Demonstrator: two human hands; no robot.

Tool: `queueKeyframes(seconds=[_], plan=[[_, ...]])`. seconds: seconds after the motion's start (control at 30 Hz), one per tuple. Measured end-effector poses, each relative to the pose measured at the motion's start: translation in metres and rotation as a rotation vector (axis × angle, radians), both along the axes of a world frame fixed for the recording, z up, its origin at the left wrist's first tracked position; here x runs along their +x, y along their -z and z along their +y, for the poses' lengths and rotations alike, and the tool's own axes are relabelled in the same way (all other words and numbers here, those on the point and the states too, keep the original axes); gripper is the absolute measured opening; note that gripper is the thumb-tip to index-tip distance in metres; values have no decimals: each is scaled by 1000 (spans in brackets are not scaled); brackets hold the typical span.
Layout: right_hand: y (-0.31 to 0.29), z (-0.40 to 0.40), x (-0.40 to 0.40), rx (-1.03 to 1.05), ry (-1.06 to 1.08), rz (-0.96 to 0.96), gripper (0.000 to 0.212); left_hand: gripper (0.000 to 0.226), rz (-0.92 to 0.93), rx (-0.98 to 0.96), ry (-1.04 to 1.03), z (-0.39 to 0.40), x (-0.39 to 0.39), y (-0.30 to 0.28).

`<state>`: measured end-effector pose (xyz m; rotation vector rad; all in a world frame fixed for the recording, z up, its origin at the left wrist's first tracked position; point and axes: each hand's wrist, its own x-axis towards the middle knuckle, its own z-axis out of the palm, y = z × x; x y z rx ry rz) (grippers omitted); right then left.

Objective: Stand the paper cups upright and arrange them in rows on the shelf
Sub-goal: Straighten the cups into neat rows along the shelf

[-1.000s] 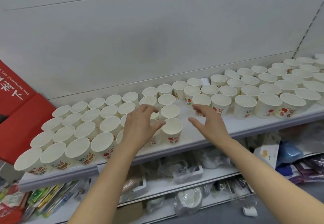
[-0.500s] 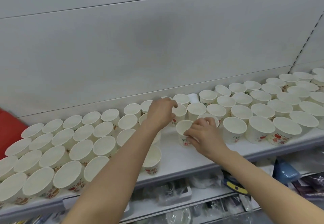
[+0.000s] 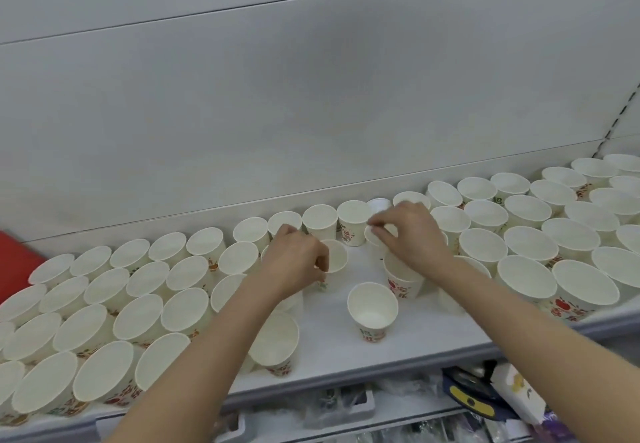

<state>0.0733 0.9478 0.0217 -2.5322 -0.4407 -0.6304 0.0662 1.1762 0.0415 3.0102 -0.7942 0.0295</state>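
Left hand (image 3: 298, 262): fingers curled round the rim of a cup (image 3: 333, 262) standing upright in the gap between the two blocks of cups — pinched at its near-left edge.
Right hand (image 3: 412, 234): thumb and forefinger pinching the rim of a small cup (image 3: 375, 236) near the back row; rest of that cup hidden beneath the palm.
Between the two grips: bare white shelf (image 3: 346, 345), back-row cups (image 3: 353, 221) just behind the fingertips.
Near side of the right grip: printed cup (image 3: 401, 280) under the wrist, touching or almost touching it; cannot tell which.
Near side of both grips: lone cup (image 3: 372, 309), upright, mouth open upward, well apart from the front edge, standing by itself.
Left of the left grip: dense block of upright cups (image 3: 138, 304) in slanting rows, one front cup (image 3: 275, 338) partly hidden by the left forearm.
Right of the right grip: second block of upright cups (image 3: 540, 245) in rows — red fruit print on the sides.
Behind the right fingertips: white cup base (image 3: 379, 204), seemingly one cup upside down in the back row.
Below the shelf: wrapped goods (image 3: 485, 397) on a lower level, blurred.
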Motion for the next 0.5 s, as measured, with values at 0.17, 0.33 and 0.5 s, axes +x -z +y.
queueKeyframes(seconds=[0.17,0.33,0.5], plan=[[-1,7,62,-210,-5,224,27,16,56,-325,-117,12,24,-20],[4,21,77,-340,-1,207,12,25,-59,-56,-182,-12,72,-10],[6,20,74,-357,-60,181,11,20,-88,-37,-182,-24,82,13]])
